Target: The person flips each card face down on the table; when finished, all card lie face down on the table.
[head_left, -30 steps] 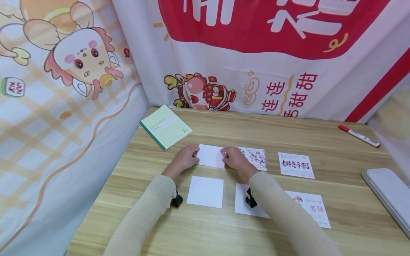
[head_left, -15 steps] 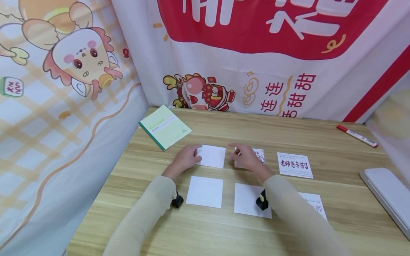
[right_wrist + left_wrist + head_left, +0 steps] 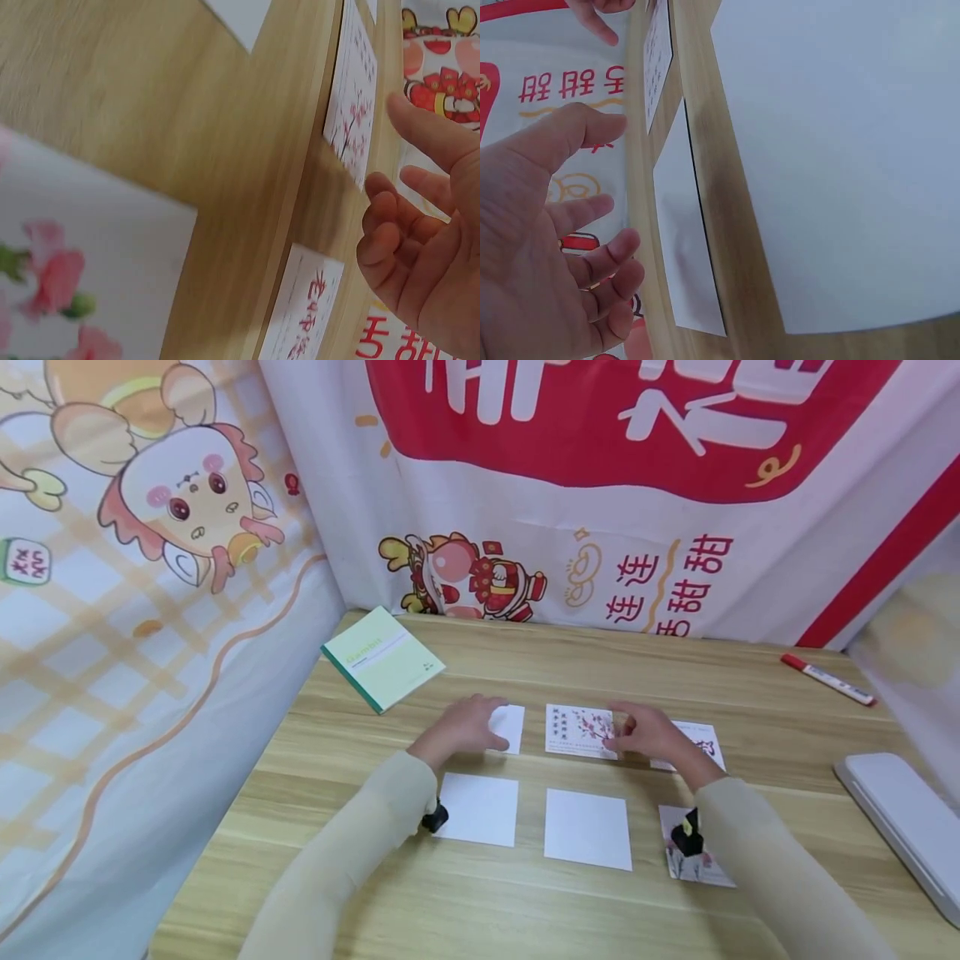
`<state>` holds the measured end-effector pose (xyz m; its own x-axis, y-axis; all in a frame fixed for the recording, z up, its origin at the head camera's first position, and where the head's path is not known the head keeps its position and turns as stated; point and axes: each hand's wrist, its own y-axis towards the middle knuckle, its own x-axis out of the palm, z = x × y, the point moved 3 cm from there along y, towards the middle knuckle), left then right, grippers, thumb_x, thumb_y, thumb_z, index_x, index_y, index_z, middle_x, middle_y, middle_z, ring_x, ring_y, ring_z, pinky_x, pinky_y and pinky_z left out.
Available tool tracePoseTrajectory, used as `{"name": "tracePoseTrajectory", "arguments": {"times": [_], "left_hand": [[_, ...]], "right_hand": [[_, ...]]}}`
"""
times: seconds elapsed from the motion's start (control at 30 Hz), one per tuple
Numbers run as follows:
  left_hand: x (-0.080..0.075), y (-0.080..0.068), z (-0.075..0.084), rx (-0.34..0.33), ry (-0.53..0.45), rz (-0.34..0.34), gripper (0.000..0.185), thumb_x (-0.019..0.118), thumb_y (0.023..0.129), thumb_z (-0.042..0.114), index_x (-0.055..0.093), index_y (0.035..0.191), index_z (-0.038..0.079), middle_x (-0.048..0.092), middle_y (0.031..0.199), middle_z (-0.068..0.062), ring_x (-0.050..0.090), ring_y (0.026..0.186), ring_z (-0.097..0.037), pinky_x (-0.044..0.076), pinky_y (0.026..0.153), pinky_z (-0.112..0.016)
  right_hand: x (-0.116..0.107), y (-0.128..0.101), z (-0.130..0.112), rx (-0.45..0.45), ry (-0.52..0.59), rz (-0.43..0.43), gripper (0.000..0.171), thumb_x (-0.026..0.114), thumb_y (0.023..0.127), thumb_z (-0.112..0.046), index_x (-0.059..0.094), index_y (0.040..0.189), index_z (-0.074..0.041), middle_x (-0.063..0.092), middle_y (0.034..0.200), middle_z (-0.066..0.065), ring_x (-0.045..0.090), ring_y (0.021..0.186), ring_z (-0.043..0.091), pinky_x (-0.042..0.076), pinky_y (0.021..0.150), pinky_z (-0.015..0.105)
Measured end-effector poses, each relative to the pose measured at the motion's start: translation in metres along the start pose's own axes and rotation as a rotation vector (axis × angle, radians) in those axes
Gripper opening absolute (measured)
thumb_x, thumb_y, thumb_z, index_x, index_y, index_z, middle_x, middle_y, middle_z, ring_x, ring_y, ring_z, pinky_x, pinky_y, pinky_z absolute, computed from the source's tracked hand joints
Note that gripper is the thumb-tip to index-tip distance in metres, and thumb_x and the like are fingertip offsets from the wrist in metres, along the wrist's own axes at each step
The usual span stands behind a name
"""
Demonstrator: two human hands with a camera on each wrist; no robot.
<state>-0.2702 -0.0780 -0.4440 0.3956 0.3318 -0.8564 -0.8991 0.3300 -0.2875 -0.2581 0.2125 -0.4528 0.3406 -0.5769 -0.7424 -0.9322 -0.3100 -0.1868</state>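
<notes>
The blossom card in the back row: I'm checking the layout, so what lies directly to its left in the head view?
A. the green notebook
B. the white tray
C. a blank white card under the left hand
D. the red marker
C: the blossom card sits beside a blank white card, which the left hand partly covers; the marker, notebook and tray lie elsewhere.

Six cards [image 3: 587,828] (three blank), one notebook [image 3: 382,658], one marker [image 3: 827,679].
</notes>
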Motion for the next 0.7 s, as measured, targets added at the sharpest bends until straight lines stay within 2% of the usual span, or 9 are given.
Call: {"name": "tracePoseTrajectory", "arguments": {"times": [0.17, 0.33, 0.43, 0.6, 0.7], "left_hand": [[0.005, 0.011, 0.02, 0.081, 0.099, -0.038, 0.085, 0.076, 0.069, 0.045, 0.037, 0.142, 0.025, 0.044, 0.126, -0.008, 0.04, 0.112, -0.026, 0.033, 0.096, -0.046], [0.012, 0.02, 0.037, 0.159, 0.183, -0.073, 0.09, 0.076, 0.066, 0.045, 0.034, 0.143, 0.024, 0.044, 0.119, -0.005, 0.039, 0.105, -0.02, 0.032, 0.093, -0.039], [0.015, 0.026, 0.045, 0.188, 0.218, -0.072, 0.091, 0.077, 0.066, 0.045, 0.035, 0.143, 0.022, 0.044, 0.117, -0.005, 0.037, 0.103, -0.018, 0.029, 0.093, -0.037], [0.019, 0.033, 0.054, 0.153, 0.208, -0.089, 0.093, 0.078, 0.063, 0.043, 0.034, 0.144, 0.023, 0.042, 0.124, -0.007, 0.034, 0.111, -0.021, 0.027, 0.097, -0.038], [0.02, 0.035, 0.059, 0.133, 0.211, -0.1, 0.095, 0.079, 0.061, 0.042, 0.034, 0.143, 0.023, 0.041, 0.124, -0.006, 0.034, 0.112, -0.021, 0.027, 0.097, -0.037]], "right_hand": [[-0.005, -0.002, 0.008, 0.026, -0.033, -0.057, 0.083, 0.079, 0.073, -0.02, 0.035, 0.14, 0.0, 0.055, 0.078, 0.008, 0.05, 0.07, 0.02, 0.043, 0.06, 0.032], [-0.003, 0.002, 0.009, 0.037, -0.047, -0.109, 0.088, 0.08, 0.071, -0.02, 0.031, 0.141, 0.0, 0.054, 0.076, 0.009, 0.049, 0.067, 0.02, 0.042, 0.06, 0.032], [-0.001, 0.006, 0.009, 0.069, -0.059, -0.129, 0.09, 0.08, 0.071, -0.021, 0.029, 0.143, -0.004, 0.053, 0.076, 0.01, 0.048, 0.067, 0.02, 0.042, 0.059, 0.032], [-0.001, 0.011, 0.009, 0.104, -0.094, -0.152, 0.091, 0.081, 0.07, -0.022, 0.029, 0.143, -0.008, 0.052, 0.082, 0.012, 0.048, 0.071, 0.022, 0.043, 0.062, 0.035], [-0.002, 0.012, 0.006, 0.107, -0.127, -0.167, 0.092, 0.081, 0.07, -0.023, 0.028, 0.144, -0.007, 0.055, 0.095, 0.015, 0.051, 0.082, 0.025, 0.044, 0.074, 0.04]]}}
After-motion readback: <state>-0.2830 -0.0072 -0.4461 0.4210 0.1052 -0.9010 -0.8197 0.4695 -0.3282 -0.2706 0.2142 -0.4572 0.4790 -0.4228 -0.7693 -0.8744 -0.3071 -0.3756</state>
